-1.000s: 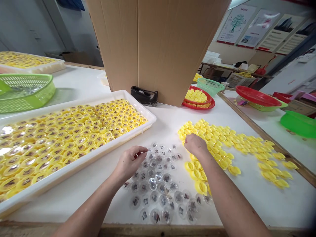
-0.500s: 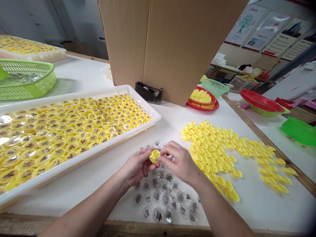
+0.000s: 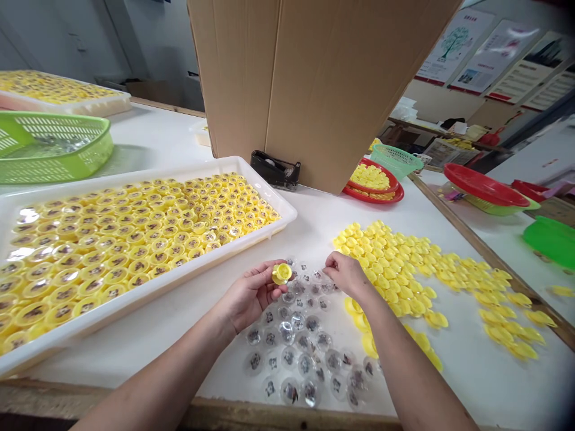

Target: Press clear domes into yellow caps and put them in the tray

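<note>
The left hand (image 3: 257, 292) pinches a single yellow cup (image 3: 282, 273) between thumb and fingertips, its lower fingers loosely curled beneath. The cup is small, bright and smooth, a round raised rim around a shallow hollow, with a wider lip flaring out under it; its open side faces up, tilted toward the wearer. To the right of those fingers, well apart from them, the right hand (image 3: 347, 275) has thumb and fingertips drawn together, pointing down at the edge of the clear domes (image 3: 288, 358); whether they grip one cannot be told. The domes, see-through with small dark printed figures, lie on the white table below and between both hands. Just beyond the right fingers spreads a heap of loose yellow cups (image 3: 395, 263). Left of the left fingers stands a white tray (image 3: 265, 187) packed with yellow cups bearing printed faces, and farther ahead are a black tape dispenser (image 3: 275, 172) and a tall cardboard panel (image 3: 323, 84). Half a second ago both hands met at the cup; since then the right has moved away, while the left has kept its hold.
</note>
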The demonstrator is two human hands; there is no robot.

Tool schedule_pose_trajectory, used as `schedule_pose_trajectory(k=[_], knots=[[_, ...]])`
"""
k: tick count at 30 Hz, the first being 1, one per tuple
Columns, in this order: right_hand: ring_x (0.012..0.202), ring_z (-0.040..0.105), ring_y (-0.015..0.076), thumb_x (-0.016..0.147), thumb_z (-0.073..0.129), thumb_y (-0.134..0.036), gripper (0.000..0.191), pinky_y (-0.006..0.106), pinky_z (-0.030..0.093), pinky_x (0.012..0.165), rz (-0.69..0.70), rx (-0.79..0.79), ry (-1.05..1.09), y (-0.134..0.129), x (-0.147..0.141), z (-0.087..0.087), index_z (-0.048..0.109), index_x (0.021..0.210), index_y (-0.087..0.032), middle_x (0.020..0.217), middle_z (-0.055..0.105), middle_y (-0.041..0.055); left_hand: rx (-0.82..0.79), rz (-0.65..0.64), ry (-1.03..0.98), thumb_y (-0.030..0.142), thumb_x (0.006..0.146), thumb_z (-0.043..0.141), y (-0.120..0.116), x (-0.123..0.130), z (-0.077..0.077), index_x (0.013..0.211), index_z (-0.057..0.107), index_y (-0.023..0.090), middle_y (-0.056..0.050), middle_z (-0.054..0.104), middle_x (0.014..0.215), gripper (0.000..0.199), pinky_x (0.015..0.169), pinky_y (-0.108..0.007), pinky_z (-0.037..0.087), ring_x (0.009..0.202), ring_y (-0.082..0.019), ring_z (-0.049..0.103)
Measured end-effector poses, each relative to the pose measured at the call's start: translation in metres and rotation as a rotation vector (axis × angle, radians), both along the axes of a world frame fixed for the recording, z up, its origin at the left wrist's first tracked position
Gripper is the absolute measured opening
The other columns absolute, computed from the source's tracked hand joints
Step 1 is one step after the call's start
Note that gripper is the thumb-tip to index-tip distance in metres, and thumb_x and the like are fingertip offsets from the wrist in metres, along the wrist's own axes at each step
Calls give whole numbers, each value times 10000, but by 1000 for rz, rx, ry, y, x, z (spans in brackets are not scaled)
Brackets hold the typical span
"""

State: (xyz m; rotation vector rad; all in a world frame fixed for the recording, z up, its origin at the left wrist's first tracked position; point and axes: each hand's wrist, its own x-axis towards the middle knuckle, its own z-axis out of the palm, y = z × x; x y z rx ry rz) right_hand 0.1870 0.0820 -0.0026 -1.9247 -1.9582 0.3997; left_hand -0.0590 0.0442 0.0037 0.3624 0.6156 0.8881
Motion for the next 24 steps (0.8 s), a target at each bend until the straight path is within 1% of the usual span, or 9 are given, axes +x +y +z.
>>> schedule_pose_trajectory(k=[2,6,9,11,14,16,19,22,24], knots=[[552,576,127,751,595,-205,48,230,451,548,13,44,64,-10,-12,9,580,705,-204,599,594,-35,13,-12,-8,141,866,515,-1,1,-2,1097,582,103,-144,660,959,244,594,-158,532,662,-123,655],[733,622,145,825,535,-237,77,249,486,696,79,214,138,-34,-50,29,605,811,-208,788,652,13,32,-36,-39,144,862,528,-5,7,-5,1075,603,103,-121,654,923,229,579,-153,528,665,-124,653],[781,625,169,862,481,-182,151,276,495,731,236,420,124,-50,-78,38,632,854,-185,822,654,60,50,-42,-91,161,843,569,-7,9,-8,1046,624,101,-88,644,861,218,574,-146,524,667,-119,647],[807,627,178,879,454,-159,191,290,506,749,315,453,113,-57,-89,42,640,921,-175,853,655,79,63,-37,-122,162,829,593,-6,10,-10,1016,637,93,-73,637,825,204,574,-139,520,663,-111,642],[870,622,178,886,434,-125,246,294,517,774,404,410,143,-63,-91,49,623,1036,-177,948,641,94,81,-34,-146,174,818,616,-5,8,-12,1000,643,95,-72,641,821,201,575,-136,517,663,-106,640],[891,617,172,883,427,-102,303,291,522,771,462,329,157,-63,-85,55,596,1118,-192,996,616,95,83,-47,-138,196,814,626,-5,8,-12,994,643,97,-75,647,812,207,554,-133,510,642,-104,638],[853,614,167,868,475,-109,352,291,520,743,531,182,142,-57,-72,66,575,1185,-224,948,602,71,74,-78,-107,231,797,652,-5,7,-10,962,650,94,-64,643,745,215,499,-123,488,584,-95,627],[770,612,139,835,552,-118,332,260,508,708,573,61,186,-51,-63,74,619,1128,-258,842,619,13,88,-113,-85,256,774,679,-7,6,-8,927,655,84,-61,639,717,231,463,-121,470,540,-87,612],[713,605,119,807,595,-119,288,235,499,665,562,0,237,-49,-61,76,651,1052,-260,793,627,-13,96,-133,-79,263,772,681,-8,6,-7,937,657,76,-69,641,727,250,453,-118,463,526,-81,604]])
